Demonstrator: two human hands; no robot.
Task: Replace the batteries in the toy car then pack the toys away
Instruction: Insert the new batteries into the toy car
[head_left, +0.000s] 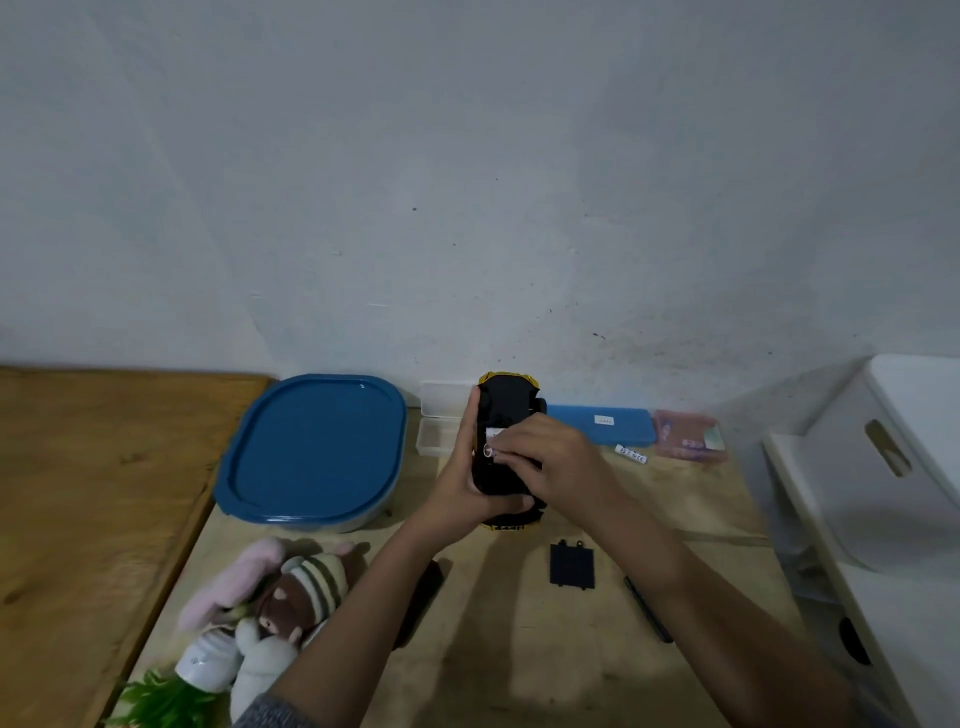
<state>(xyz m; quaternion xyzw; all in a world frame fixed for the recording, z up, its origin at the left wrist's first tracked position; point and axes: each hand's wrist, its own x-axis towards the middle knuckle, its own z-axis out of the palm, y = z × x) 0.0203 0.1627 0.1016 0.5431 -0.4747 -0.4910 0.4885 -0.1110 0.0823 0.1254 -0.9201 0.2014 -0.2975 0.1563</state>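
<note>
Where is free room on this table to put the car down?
Free: the pale wooden table between the forearms, nearer than the flat black battery cover; between the white loose battery and the thin black tool. Crowded: the back edge, the plush toys front left.

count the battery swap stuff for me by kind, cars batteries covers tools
toy car: 1
batteries: 2, a loose battery on the table and a battery at the car under the right hand
battery cover: 1
thin black tool: 1
total: 5
</note>
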